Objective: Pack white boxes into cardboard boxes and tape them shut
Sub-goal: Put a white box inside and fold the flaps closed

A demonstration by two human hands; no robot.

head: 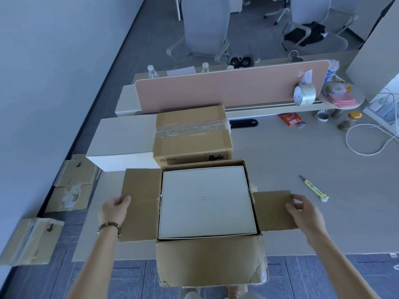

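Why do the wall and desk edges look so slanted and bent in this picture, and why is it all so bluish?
Head view: the wide-angle lens leans and bows straight lines, such as the pink divider; light is cool, dim and even, with soft shadows; the white box in the open carton looks greyish; both hands, left hand and right hand, are slightly soft; the far chairs are hazy.

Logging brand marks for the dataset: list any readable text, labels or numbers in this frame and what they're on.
"PICO", with a round logo before it: on the near side of the taped cardboard box.
Dark printed mark to the right on that same side: too blurred to read.
Small mark on the white box inside the open cardboard box: too small to read.
Dark prints and a label on the cardboard boxes on the floor: unreadable.
Print on the red packet: unreadable.
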